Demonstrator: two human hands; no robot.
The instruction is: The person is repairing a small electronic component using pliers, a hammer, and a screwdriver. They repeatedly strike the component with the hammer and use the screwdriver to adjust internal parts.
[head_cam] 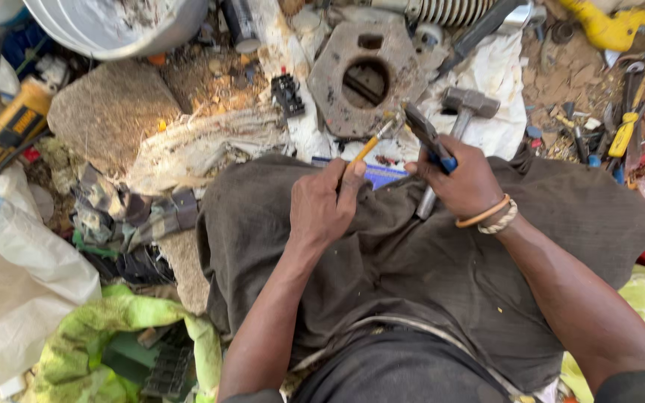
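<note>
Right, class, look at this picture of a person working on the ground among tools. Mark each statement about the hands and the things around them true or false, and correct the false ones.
1. The right hand holds pliers with blue grips. True.
2. The left hand holds a hammer. False: it holds a thin yellow-handled tool; the hammer lies on the white cloth with no hand on its head.
3. The flat metal plate has a round hole in its middle. True.
4. Both wrists are bare. False: the right wrist wears two bracelets.
5. The tips of the pliers and of the yellow tool come close together. True.
</note>
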